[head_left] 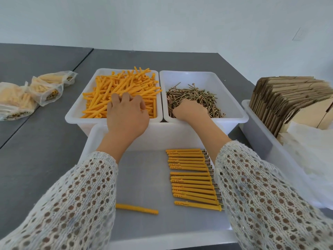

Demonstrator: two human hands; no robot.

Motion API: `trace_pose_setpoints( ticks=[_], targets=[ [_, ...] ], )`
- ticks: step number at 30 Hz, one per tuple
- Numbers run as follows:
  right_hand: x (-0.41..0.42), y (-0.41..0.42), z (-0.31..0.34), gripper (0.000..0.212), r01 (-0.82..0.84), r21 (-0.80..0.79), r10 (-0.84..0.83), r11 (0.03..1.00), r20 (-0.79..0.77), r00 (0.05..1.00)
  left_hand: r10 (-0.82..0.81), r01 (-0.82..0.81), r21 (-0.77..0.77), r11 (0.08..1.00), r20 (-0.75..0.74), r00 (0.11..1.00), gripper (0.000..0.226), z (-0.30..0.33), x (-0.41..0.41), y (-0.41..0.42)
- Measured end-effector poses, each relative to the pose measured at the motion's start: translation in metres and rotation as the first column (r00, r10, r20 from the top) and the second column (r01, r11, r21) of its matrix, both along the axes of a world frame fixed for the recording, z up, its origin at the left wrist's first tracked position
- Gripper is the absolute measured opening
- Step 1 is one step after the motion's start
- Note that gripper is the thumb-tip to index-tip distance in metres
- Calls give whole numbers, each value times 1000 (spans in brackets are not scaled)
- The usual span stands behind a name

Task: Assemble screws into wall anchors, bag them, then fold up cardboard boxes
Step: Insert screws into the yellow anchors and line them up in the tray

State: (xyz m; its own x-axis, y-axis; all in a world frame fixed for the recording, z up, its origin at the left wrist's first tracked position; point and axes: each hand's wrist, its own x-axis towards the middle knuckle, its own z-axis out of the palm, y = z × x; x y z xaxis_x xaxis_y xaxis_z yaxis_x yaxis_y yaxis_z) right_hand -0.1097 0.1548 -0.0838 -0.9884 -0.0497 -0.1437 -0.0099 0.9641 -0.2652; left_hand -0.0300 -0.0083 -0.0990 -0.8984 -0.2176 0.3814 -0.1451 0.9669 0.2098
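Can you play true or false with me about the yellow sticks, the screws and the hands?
1. The left hand is in the bin of yellow anchors. True.
2. The right hand is in the bin of cardboard. False: it is in the screws; the cardboard stands untouched in the far right bin.
3. Finished anchors lie in a neat row in the near tray. True.
4. The filled bags sit inside the near tray. False: they lie on the table, to the left.
5. One lone anchor lies apart from the row. True.
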Motion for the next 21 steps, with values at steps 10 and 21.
trace_pose_setpoints(
  ticks=[10,21],
  targets=[
    [5,2,-1,13,-187,-321,132,928,-185,974,-38,146,282,948,-357,933,27,-8,6,-3],
    [26,9,-9,22,-377,-301,207,876,-472,857,-15,283,625,727,-398,917,14,6,9,-4]
  ],
)
